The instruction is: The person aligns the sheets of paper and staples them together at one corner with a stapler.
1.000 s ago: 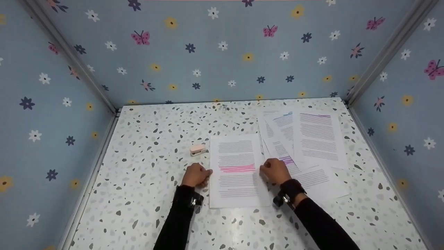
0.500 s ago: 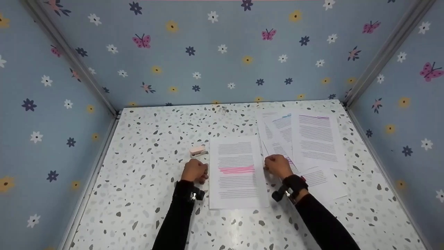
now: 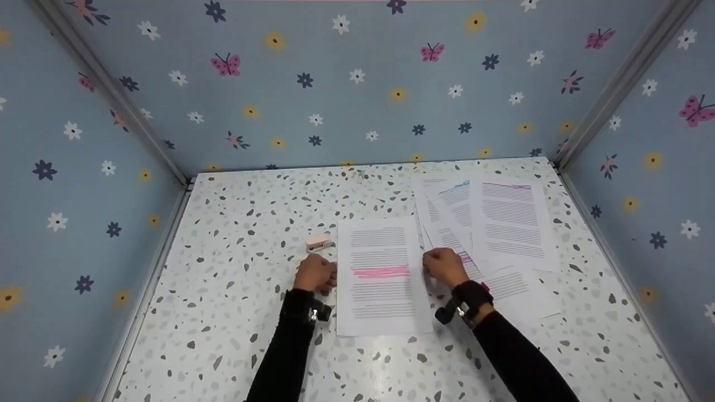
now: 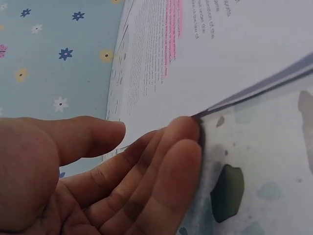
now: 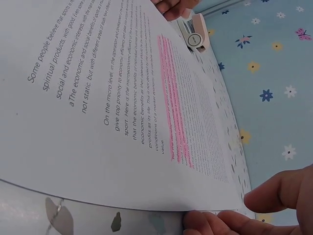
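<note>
Apparently squaring paper stack (image 3: 383, 282) | left hand (image 3: 315, 273), right hand (image 3: 445, 266): loose, gripping nothing, alongside | next: likely even inward pressure

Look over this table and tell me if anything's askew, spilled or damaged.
The loose sheets on the right look askew: they overlap at differing angles, while the pink-marked sheet lies roughly straight between the left hand and right hand. No spill or damage shows.

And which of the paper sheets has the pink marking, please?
The sheet lying between the left hand and the right hand: pink marking crosses its middle. The overlapping sheets farther right show purple, blue or no visible colour.
</note>
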Motion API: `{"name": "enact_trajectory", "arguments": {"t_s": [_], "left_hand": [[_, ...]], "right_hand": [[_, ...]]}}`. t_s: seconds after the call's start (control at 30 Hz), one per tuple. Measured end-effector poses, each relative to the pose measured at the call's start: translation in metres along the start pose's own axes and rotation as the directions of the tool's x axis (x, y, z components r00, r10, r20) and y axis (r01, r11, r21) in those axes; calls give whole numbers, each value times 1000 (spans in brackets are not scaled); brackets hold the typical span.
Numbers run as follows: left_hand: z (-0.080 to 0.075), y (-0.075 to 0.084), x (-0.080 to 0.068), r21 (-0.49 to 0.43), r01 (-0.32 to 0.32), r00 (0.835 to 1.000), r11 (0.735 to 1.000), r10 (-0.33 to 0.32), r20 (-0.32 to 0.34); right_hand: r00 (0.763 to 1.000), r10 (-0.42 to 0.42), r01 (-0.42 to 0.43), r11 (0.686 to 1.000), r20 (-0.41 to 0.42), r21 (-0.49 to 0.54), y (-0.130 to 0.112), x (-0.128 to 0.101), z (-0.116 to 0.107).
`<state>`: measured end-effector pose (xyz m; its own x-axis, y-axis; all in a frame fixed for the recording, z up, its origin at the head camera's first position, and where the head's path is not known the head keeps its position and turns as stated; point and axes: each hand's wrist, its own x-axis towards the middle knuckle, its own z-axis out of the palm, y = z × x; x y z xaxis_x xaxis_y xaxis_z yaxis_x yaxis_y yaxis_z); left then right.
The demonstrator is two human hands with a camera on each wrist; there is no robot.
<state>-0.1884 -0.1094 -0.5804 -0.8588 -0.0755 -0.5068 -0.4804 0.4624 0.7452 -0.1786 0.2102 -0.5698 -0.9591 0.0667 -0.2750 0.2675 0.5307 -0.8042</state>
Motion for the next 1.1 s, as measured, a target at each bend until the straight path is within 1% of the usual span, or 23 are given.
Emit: {"name": "enact_trajectory", "arguments": {"t_s": [0.13,0.2,0.37,0.53,0.6,0.67,0.7,0.73,0.77,0.83,0.9,0.97,1.0,1.1], "left_hand": [[1,1,0,-1,-4,1000,1000,4,-1],[1,1,-1,5,-23,1000,1000,23,3],[2,1,-1,34,-63,998,997,63,15],[1,1,-2,36,-83,996,996,83,20],[0,1,-4,40,-114,993,993,114,2],[0,1,-7,61,-178,983,982,180,-33],[0,1,-8,75,-224,972,972,228,-56],[0,2,-9,88,-276,956,957,283,-83],[-1,3,-10,105,-329,934,939,340,-112],[-1,6,-12,132,-425,882,896,442,-160],[-1,10,-13,153,-490,836,858,512,-196],[0,13,-15,173,-522,808,835,549,-213],[1,15,-15,185,-532,798,826,562,-215],[5,15,-16,231,-544,781,807,587,-213]], "right_hand": [[1000,-24,23,999,-6,-46,-1,-1,-1],[999,-35,34,997,-13,-66,-1,-1,-2],[998,-54,51,995,-28,-90,-2,-1,-3],[997,-74,73,993,-13,-95,-1,0,-7],[996,-86,84,993,-16,-89,0,1,-12],[993,-110,107,989,-31,-101,0,2,-19],[991,-124,119,987,-45,-110,1,3,-24],[988,-139,130,984,-61,-124,1,4,-28],[984,-159,147,979,-77,-142,0,6,-33],[974,-196,174,968,-111,-181,-1,9,-44],[960,-235,199,955,-150,-222,-1,14,-56],[940,-287,228,931,-185,-285,0,20,-68],[929,-308,234,919,-206,-318,1,23,-74],[892,-371,239,873,-260,-426,7,34,-92]]}}
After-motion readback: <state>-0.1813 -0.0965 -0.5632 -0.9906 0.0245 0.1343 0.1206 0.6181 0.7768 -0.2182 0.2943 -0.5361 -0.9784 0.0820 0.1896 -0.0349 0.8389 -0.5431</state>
